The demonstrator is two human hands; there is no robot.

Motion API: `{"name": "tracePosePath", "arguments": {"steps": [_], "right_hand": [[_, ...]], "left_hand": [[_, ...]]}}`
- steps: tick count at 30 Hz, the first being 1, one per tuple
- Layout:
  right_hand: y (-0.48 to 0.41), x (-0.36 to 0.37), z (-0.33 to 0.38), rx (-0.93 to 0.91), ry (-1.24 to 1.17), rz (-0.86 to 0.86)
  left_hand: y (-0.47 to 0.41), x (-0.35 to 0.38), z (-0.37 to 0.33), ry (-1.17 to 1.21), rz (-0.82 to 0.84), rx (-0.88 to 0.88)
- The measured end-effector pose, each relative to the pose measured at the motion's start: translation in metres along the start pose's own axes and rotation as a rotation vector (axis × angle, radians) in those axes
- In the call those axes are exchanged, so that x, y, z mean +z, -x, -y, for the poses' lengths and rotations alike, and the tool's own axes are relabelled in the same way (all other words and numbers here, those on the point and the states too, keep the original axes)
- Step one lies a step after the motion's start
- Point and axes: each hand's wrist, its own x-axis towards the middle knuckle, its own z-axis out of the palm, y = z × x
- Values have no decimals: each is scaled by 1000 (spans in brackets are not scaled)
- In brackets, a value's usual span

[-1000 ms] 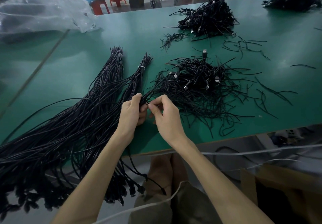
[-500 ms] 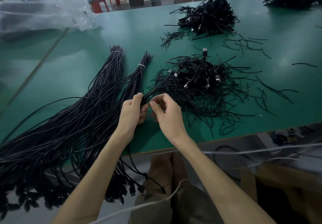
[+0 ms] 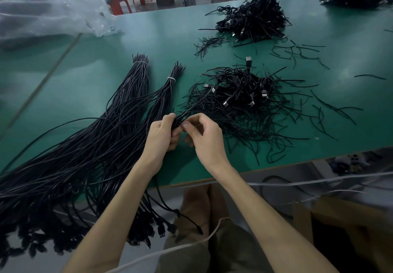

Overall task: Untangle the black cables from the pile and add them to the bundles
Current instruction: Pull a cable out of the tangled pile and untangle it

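Upper left of the frame, a crumpled clear plastic bag (image 3: 55, 11) lies on the green table (image 3: 85, 64). Below it, across the left and centre, lie the bundles (image 3: 138, 85): two sheaves of long black cables, each tied near its far end with a pale band, their plug ends spilling over the near table edge. Just right of them, at centre frame, the left hand (image 3: 160, 136) is curled round a small clutch of cable ends. The right hand (image 3: 207, 143) sits tight against it, thumb and forefinger pinching at the same clutch. One strand (image 3: 195, 104) runs from the hands up and right into the pile (image 3: 244, 107), a loose tangle at centre right with silver plugs showing. A second heap (image 3: 253, 19) sits at upper right, well apart.

To my eye the step in hand is teasing one cable out of the tangle to join those already gathered. The next move wants a steady pull along that strand, left hand gripping firm, so the plug slips out without dragging the pile. The clutch can then be laid alongside the bundles.
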Motion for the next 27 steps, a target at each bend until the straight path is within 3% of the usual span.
{"name": "tracePosePath", "arguments": {"steps": [15, 22, 27], "right_hand": [[2, 0, -1, -62, 35, -130], [2, -2, 0, -93, 6, -171], [3, -2, 1, -125, 24, -191]], "left_hand": [[2, -1, 3, -2, -50, 167], [4, -1, 3, 47, 4, 161], [5, -1, 1, 81, -54, 127]]}}
